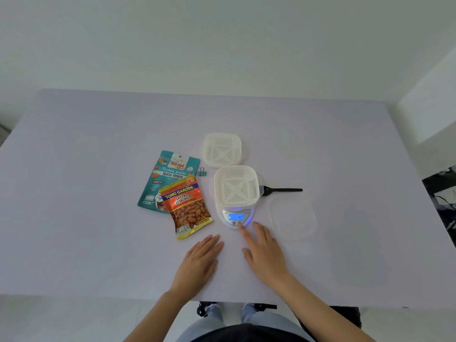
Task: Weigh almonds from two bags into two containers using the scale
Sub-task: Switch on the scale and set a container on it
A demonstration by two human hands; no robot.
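A white scale point(236, 217) with a lit blue display stands at the table's middle, and a white slotted container point(236, 186) sits on it. My right hand point(264, 250) lies flat with its index fingertip on a button at the scale's front. My left hand point(201, 260) rests flat on the table beside it. A second white container point(222, 149) stands behind the scale. An orange salted almonds bag point(188, 206) lies partly over a teal roasted almonds bag point(167, 177) to the left.
A black plastic spoon point(281, 190) lies to the right of the scale. A clear lid point(293, 217) lies at the front right. A small teal binder clip point(202, 171) sits beside the teal bag. The pale table point(98, 230) ends just below my wrists.
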